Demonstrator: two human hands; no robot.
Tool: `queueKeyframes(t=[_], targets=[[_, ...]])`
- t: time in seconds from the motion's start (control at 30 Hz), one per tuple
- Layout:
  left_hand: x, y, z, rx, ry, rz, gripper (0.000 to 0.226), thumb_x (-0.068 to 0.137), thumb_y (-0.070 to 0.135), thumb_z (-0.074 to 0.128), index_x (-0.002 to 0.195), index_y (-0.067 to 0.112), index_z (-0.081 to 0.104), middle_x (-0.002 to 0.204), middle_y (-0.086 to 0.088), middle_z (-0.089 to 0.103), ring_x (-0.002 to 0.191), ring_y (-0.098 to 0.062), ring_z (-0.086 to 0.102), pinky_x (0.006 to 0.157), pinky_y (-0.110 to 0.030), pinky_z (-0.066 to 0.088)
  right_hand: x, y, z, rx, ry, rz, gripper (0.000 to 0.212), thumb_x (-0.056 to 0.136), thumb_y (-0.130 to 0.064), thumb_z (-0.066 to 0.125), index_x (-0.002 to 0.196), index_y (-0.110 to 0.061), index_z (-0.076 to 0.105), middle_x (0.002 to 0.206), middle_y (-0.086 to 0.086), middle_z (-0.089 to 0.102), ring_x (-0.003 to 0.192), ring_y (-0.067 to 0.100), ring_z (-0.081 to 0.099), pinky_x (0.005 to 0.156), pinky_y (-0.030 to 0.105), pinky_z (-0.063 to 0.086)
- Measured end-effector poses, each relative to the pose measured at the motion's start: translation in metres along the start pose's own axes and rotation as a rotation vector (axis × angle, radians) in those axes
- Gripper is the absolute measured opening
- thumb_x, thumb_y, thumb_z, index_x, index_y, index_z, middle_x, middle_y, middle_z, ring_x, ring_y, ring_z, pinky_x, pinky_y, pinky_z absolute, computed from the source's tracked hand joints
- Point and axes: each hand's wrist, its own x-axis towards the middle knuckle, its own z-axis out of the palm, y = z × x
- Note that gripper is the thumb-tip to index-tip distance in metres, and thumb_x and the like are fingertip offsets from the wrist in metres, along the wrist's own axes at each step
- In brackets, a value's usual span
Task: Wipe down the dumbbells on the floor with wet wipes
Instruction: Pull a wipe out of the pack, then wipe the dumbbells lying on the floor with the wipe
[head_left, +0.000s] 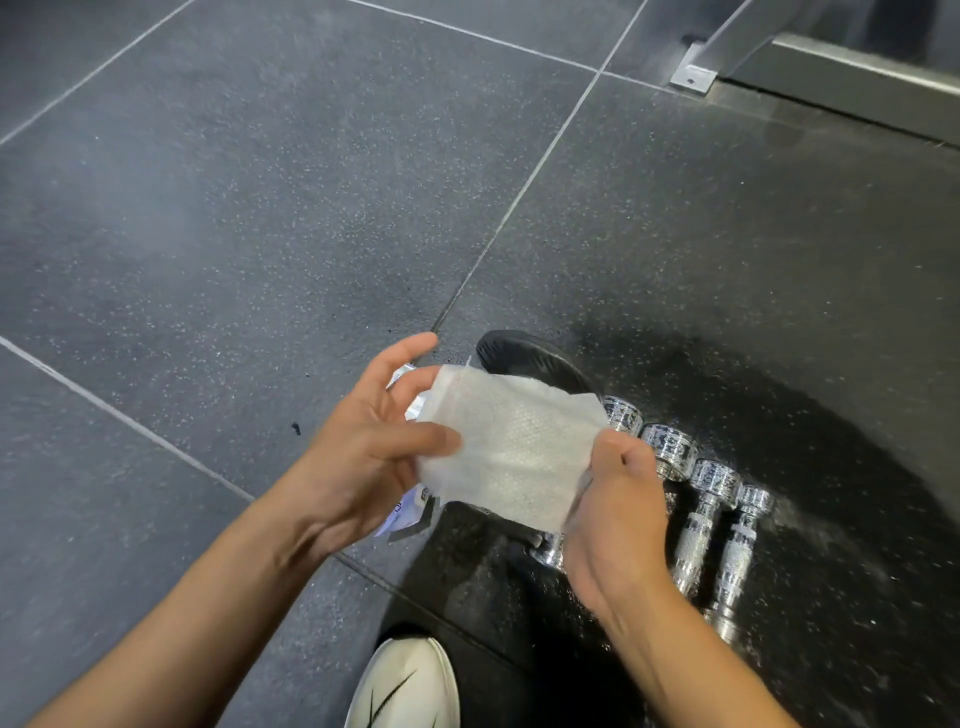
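A white wet wipe (511, 449), thin and dimpled with a slightly ragged edge, was stretched flat in the air between both hands, above the floor and just left of the dumbbells. The left hand (363, 452) pinched its left edge under the thumb, with the other fingers (408, 353) spread and loosely curved behind the sheet. The right hand (618, 525) gripped the right edge, its fingers curled around the bunched corner.

The dumbbells (709, 519) lay side by side on the floor (234, 208) at the near right. They were chromed and mirror-bright, with ribbed round heads and knurled handles, and were partly hidden behind the right hand and the wipe. The floor was dark rubber tile flecked with pale specks and crossed by thin light seams.

A crinkled foil pack (410, 517) showed beneath the left hand. A rounded black object (524, 358) sat just beyond the wipe. A white shoe (410, 686) with dark streaks was at the near edge, and a brushed metal rail (831, 67) ran along the far right.
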Motion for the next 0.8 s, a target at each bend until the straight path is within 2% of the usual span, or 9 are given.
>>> queueKeyframes(t=[0.07,0.17,0.3,0.4,0.53,0.6,0.7,0.77,0.8], targets=[[0.002,0.003,-0.003,0.102,-0.002,-0.018,0.082,0.069,-0.023,0.069,0.137,0.021,0.056,0.126,-0.003,0.066,0.092,-0.024,0.067,0.067,-0.035,0.059,0.003,0.01,-0.002,-0.099,0.04,0.026,0.014,0.11,-0.02,0.041,0.111,-0.018,0.055,0.063,-0.006,0.048,0.054,0.004,0.042,0.057,0.023,0.042],[0.011,0.001,-0.005,0.209,0.036,-0.029,0.072,0.077,-0.024,0.067,0.135,0.018,0.057,0.134,0.001,0.065,0.091,-0.019,0.067,0.069,-0.03,0.059,0.008,0.017,-0.005,-0.148,0.06,0.009,0.012,0.11,-0.021,0.039,0.11,-0.019,0.051,0.086,0.0,0.057,0.073,0.013,0.053,0.062,0.031,0.05],[0.035,0.001,-0.012,0.347,0.047,0.048,0.067,0.08,-0.02,0.069,0.133,0.019,0.057,0.134,0.005,0.065,0.088,-0.016,0.061,0.075,-0.031,0.056,0.021,0.016,-0.007,-0.26,0.066,-0.172,0.015,0.109,-0.019,0.037,0.097,-0.021,0.045,0.071,-0.005,0.041,0.058,0.009,0.034,0.05,0.028,0.034],[0.051,-0.003,-0.023,0.712,0.093,-0.005,0.064,0.076,-0.007,0.082,0.121,0.035,0.063,0.123,-0.002,0.066,0.087,-0.019,0.062,0.077,-0.04,0.055,0.034,0.023,-0.013,-0.455,-0.028,-0.174,0.011,0.108,-0.026,0.042,0.1,-0.019,0.044,0.071,-0.004,0.044,0.057,0.009,0.039,0.052,0.03,0.039],[0.053,-0.015,-0.029,1.097,0.202,-0.021,0.051,0.076,0.013,0.087,0.115,0.032,0.062,0.126,0.002,0.054,0.108,-0.01,0.058,0.061,-0.008,0.046,0.042,0.039,-0.028,-0.774,-0.056,-0.074,0.02,0.103,-0.02,0.056,0.114,-0.019,0.039,0.099,0.007,0.058,0.081,0.013,0.058,0.072,0.032,0.054],[0.048,-0.02,-0.029,1.171,0.236,0.044,0.033,0.083,0.02,0.081,0.11,0.027,0.064,0.118,0.007,0.058,0.103,-0.009,0.06,0.066,-0.01,0.044,0.042,0.041,-0.03,-0.955,-0.089,-0.259,0.023,0.099,-0.009,0.057,0.113,-0.021,0.044,0.111,0.0,0.051,0.1,0.016,0.055,0.09,0.033,0.052],[0.037,-0.028,-0.021,1.12,0.309,0.121,0.005,0.093,0.025,0.068,0.096,0.023,0.064,0.092,0.009,0.068,0.078,-0.009,0.064,0.078,-0.031,0.052,0.049,0.03,-0.021,-1.249,-0.354,-0.872,0.048,0.085,0.01,0.052,0.123,-0.019,0.053,0.122,-0.005,0.05,0.121,0.02,0.047,0.1,0.037,0.045],[0.031,-0.035,-0.013,1.105,0.326,0.18,0.011,0.1,0.027,0.057,0.092,0.021,0.062,0.08,0.005,0.068,0.073,-0.015,0.062,0.078,-0.037,0.05,0.07,0.026,-0.013,-1.56,-0.619,-1.215,0.067,0.081,0.007,0.055,0.143,-0.017,0.047,0.146,0.003,0.048,0.145,0.027,0.034,0.116,0.044,0.033],[0.03,-0.039,-0.008,1.114,0.321,0.207,0.017,0.102,0.029,0.052,0.09,0.021,0.06,0.078,0.003,0.067,0.074,-0.018,0.062,0.077,-0.039,0.05,0.081,0.024,-0.008,-1.755,-0.766,-1.302,0.071,0.084,0.001,0.056,0.15,-0.019,0.039,0.154,0.005,0.043,0.153,0.029,0.024,0.122,0.046,0.024]])
